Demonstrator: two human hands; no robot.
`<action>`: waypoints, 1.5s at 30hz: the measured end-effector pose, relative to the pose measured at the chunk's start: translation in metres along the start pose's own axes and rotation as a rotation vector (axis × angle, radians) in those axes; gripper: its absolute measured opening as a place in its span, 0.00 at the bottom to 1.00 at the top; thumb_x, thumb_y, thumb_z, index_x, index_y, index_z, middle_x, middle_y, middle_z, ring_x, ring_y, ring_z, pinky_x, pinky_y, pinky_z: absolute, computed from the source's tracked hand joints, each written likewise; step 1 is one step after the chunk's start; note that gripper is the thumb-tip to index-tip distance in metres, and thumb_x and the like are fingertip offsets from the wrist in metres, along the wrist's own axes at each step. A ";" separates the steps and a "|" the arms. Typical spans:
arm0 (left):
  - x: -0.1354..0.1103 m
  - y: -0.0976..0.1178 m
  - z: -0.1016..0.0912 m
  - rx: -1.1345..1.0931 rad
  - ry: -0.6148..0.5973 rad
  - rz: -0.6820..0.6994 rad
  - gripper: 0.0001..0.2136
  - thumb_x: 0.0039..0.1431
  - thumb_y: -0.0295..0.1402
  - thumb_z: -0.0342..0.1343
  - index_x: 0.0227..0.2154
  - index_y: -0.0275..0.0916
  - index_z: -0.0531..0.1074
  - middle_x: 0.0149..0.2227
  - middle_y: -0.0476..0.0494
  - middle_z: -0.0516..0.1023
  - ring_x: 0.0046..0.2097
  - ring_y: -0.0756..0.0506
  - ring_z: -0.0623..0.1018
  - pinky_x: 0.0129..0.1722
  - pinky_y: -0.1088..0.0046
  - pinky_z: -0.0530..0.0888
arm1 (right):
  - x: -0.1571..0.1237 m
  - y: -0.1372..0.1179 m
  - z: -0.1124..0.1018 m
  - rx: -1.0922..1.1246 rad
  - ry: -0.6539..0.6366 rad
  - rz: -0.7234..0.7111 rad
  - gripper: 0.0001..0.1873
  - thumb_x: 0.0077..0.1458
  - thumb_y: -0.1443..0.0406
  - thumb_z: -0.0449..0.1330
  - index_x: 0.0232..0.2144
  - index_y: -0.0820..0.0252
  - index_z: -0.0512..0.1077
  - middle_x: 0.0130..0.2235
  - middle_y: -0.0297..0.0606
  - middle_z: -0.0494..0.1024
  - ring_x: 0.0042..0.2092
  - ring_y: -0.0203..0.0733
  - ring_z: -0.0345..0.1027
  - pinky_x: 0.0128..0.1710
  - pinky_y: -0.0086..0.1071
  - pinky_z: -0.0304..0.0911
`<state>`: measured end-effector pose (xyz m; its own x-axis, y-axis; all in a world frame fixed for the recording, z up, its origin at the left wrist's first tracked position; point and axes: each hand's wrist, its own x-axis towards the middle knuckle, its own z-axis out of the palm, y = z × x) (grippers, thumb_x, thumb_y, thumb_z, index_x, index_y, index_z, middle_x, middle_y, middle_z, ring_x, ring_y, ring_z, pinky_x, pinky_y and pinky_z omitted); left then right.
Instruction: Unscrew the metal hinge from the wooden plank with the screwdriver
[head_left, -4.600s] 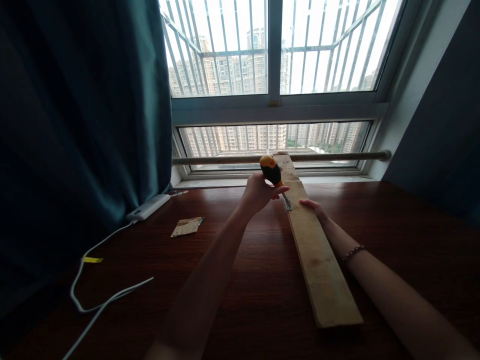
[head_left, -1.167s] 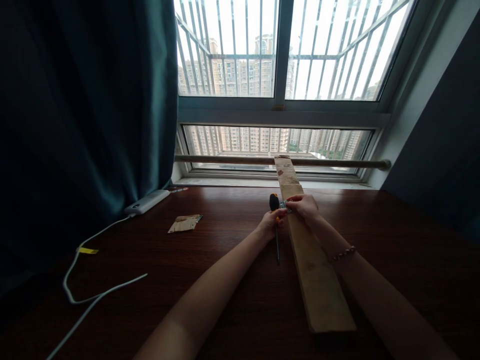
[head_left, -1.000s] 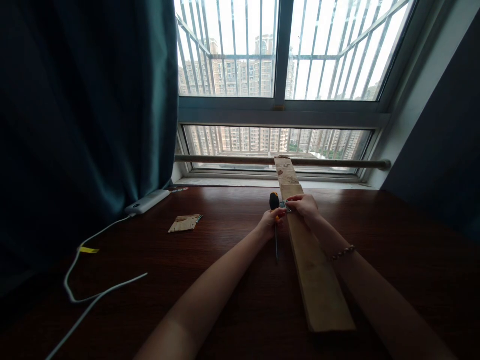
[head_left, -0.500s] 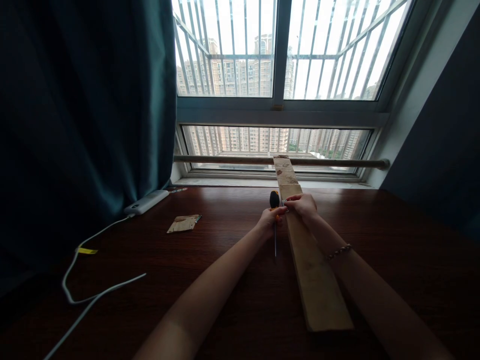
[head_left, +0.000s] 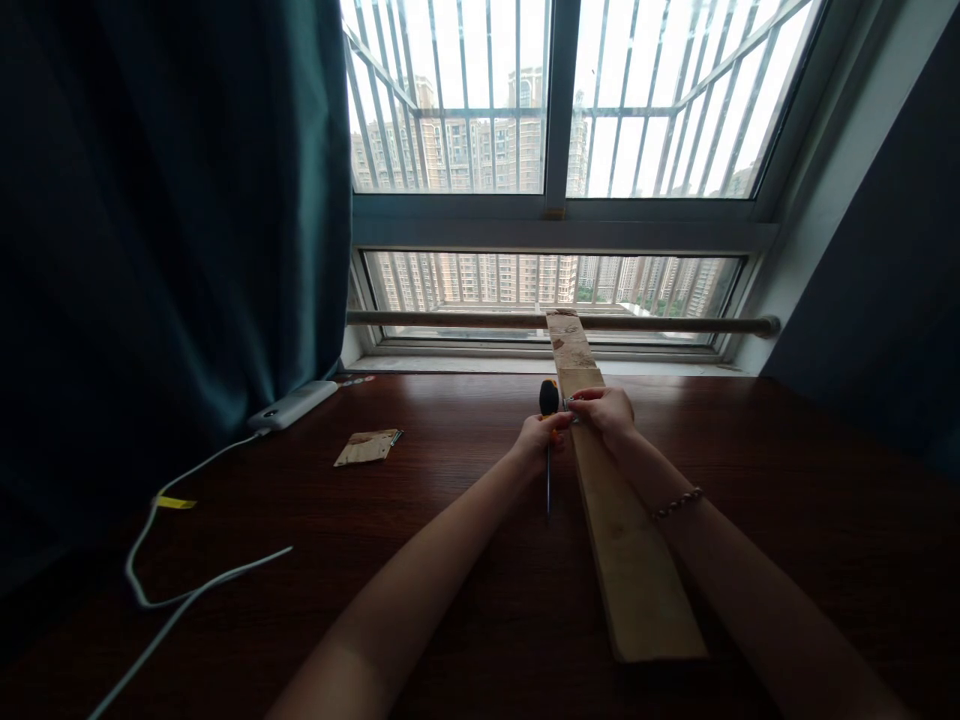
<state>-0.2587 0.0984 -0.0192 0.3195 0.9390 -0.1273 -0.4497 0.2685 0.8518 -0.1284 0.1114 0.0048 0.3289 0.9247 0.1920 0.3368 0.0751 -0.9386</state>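
Observation:
A screwdriver [head_left: 549, 397] with a black and yellow handle is held in my left hand [head_left: 541, 436], its long shaft pointing down toward me. That hand's thumb and forefinger also reach to the left edge of a long wooden board [head_left: 634, 560]. My right hand [head_left: 609, 411] rests over the board, fingertips pinched on a small shiny metal piece [head_left: 568, 403] at the same edge. The piece is too small to name, and the fingers partly cover it. The two hands' fingertips nearly meet there. The board's far end, stained and rough, reaches up to the window rail.
On the brown table [head_left: 465, 420] a small wooden piece [head_left: 366, 447] lies to the left. Beyond it a white power strip [head_left: 294, 404] sits by the blue curtain [head_left: 300, 200], its white cable [head_left: 131, 560] looping toward me. A metal rail [head_left: 450, 319] crosses before the barred window.
Hardly anything differs. The screwdriver's shaft tip has swung slightly to the left, and the fingers have shifted a little around the small metal piece. The board stays put.

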 end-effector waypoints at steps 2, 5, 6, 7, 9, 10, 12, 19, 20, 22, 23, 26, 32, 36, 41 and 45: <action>0.001 0.000 0.000 0.024 0.016 0.010 0.14 0.37 0.31 0.64 0.25 0.34 0.64 0.20 0.53 0.66 0.14 0.59 0.60 0.14 0.82 0.53 | 0.000 0.001 0.000 -0.026 0.003 -0.012 0.12 0.32 0.63 0.67 0.25 0.60 0.78 0.24 0.35 0.78 0.27 0.41 0.71 0.24 0.28 0.62; 0.002 0.000 0.001 0.053 0.050 0.032 0.13 0.37 0.30 0.64 0.24 0.34 0.64 0.20 0.52 0.66 0.14 0.58 0.60 0.14 0.81 0.54 | 0.000 0.001 -0.001 -0.089 0.008 -0.032 0.13 0.32 0.61 0.66 0.26 0.58 0.78 0.24 0.35 0.78 0.27 0.40 0.70 0.24 0.27 0.61; 0.002 0.001 0.002 0.059 0.063 0.035 0.13 0.38 0.30 0.63 0.24 0.34 0.64 0.20 0.52 0.67 0.14 0.58 0.60 0.14 0.81 0.54 | 0.000 0.000 -0.001 -0.121 0.017 -0.038 0.13 0.32 0.60 0.66 0.26 0.58 0.78 0.24 0.34 0.78 0.27 0.40 0.70 0.24 0.27 0.61; 0.001 0.001 0.003 0.065 0.074 0.036 0.12 0.38 0.29 0.63 0.24 0.34 0.64 0.20 0.52 0.67 0.14 0.58 0.60 0.14 0.81 0.54 | -0.001 0.000 -0.002 -0.157 0.030 -0.043 0.13 0.32 0.59 0.66 0.26 0.57 0.78 0.25 0.34 0.78 0.28 0.40 0.70 0.24 0.27 0.60; 0.000 0.003 0.006 0.073 0.102 0.029 0.12 0.38 0.29 0.63 0.23 0.34 0.64 0.19 0.52 0.67 0.14 0.59 0.60 0.14 0.81 0.54 | -0.003 -0.001 -0.002 -0.224 0.048 -0.051 0.14 0.33 0.57 0.65 0.26 0.55 0.78 0.25 0.33 0.78 0.28 0.40 0.70 0.25 0.27 0.59; -0.001 0.003 0.008 0.075 0.117 0.026 0.12 0.38 0.29 0.62 0.23 0.34 0.64 0.19 0.52 0.66 0.14 0.59 0.60 0.14 0.81 0.54 | -0.003 -0.002 -0.002 -0.243 0.052 -0.059 0.14 0.33 0.57 0.65 0.27 0.55 0.78 0.25 0.33 0.77 0.28 0.40 0.70 0.25 0.27 0.58; -0.003 0.004 0.011 0.072 0.141 0.026 0.12 0.39 0.30 0.63 0.23 0.35 0.63 0.18 0.53 0.65 0.14 0.58 0.59 0.14 0.80 0.54 | -0.004 -0.002 -0.003 -0.245 0.047 -0.080 0.14 0.34 0.57 0.64 0.27 0.55 0.78 0.25 0.33 0.77 0.28 0.39 0.70 0.24 0.27 0.58; -0.007 0.004 0.017 0.112 0.168 0.123 0.15 0.37 0.33 0.64 0.24 0.37 0.63 0.13 0.58 0.58 0.13 0.57 0.58 0.13 0.79 0.52 | -0.002 0.000 0.001 0.023 0.042 -0.120 0.15 0.37 0.58 0.64 0.28 0.61 0.77 0.27 0.37 0.78 0.30 0.40 0.71 0.28 0.28 0.62; -0.008 0.004 0.018 0.120 0.176 0.128 0.15 0.37 0.34 0.64 0.24 0.37 0.63 0.13 0.58 0.58 0.13 0.57 0.58 0.13 0.79 0.52 | -0.001 0.000 0.001 0.061 0.041 -0.126 0.16 0.37 0.58 0.64 0.29 0.62 0.77 0.28 0.38 0.79 0.31 0.41 0.71 0.29 0.28 0.62; -0.008 0.006 0.019 0.141 0.191 0.147 0.15 0.37 0.34 0.65 0.24 0.36 0.64 0.13 0.58 0.59 0.13 0.57 0.58 0.13 0.79 0.53 | -0.001 -0.001 0.001 0.105 0.024 -0.132 0.17 0.36 0.57 0.64 0.29 0.63 0.77 0.29 0.39 0.79 0.32 0.42 0.72 0.30 0.29 0.63; -0.009 0.007 0.019 0.153 0.199 0.169 0.15 0.36 0.34 0.65 0.24 0.36 0.64 0.14 0.58 0.59 0.13 0.58 0.58 0.13 0.79 0.53 | -0.001 -0.001 0.001 0.119 0.008 -0.136 0.17 0.36 0.57 0.65 0.29 0.63 0.77 0.30 0.39 0.79 0.32 0.42 0.72 0.31 0.30 0.63; -0.009 0.010 0.020 0.170 0.199 0.261 0.14 0.36 0.34 0.65 0.24 0.35 0.66 0.15 0.57 0.62 0.12 0.58 0.58 0.12 0.79 0.53 | -0.002 0.000 0.000 0.167 -0.044 -0.162 0.19 0.35 0.56 0.65 0.29 0.63 0.76 0.30 0.40 0.79 0.33 0.42 0.72 0.33 0.30 0.63; -0.009 0.014 0.019 0.107 0.138 0.271 0.15 0.35 0.35 0.66 0.23 0.35 0.66 0.13 0.57 0.62 0.12 0.57 0.58 0.12 0.79 0.52 | -0.005 -0.003 0.001 0.272 -0.051 -0.195 0.20 0.33 0.55 0.67 0.28 0.65 0.76 0.29 0.40 0.78 0.31 0.40 0.70 0.31 0.29 0.62; -0.010 0.015 0.018 0.058 0.146 0.232 0.16 0.35 0.33 0.66 0.22 0.35 0.63 0.13 0.58 0.61 0.12 0.58 0.57 0.12 0.79 0.51 | -0.012 -0.011 0.000 0.285 -0.054 -0.279 0.17 0.35 0.57 0.66 0.27 0.63 0.76 0.27 0.36 0.75 0.27 0.35 0.66 0.27 0.27 0.59; -0.011 0.016 0.019 0.043 0.180 0.222 0.16 0.35 0.30 0.65 0.22 0.36 0.61 0.13 0.58 0.61 0.12 0.58 0.57 0.12 0.80 0.50 | -0.019 -0.017 0.001 0.381 -0.081 -0.318 0.15 0.37 0.57 0.65 0.27 0.62 0.75 0.26 0.32 0.71 0.24 0.30 0.59 0.23 0.25 0.55; -0.011 0.015 0.018 0.043 0.199 0.215 0.18 0.33 0.30 0.67 0.22 0.37 0.60 0.13 0.59 0.61 0.12 0.59 0.57 0.12 0.80 0.50 | -0.014 -0.020 -0.002 0.761 -0.007 -0.078 0.14 0.35 0.63 0.67 0.28 0.61 0.71 0.22 0.27 0.67 0.20 0.26 0.53 0.18 0.23 0.50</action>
<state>-0.2539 0.0881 0.0047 0.0495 0.9982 -0.0352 -0.4522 0.0538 0.8903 -0.1381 0.0967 0.0216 0.3222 0.9084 0.2665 -0.3423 0.3743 -0.8618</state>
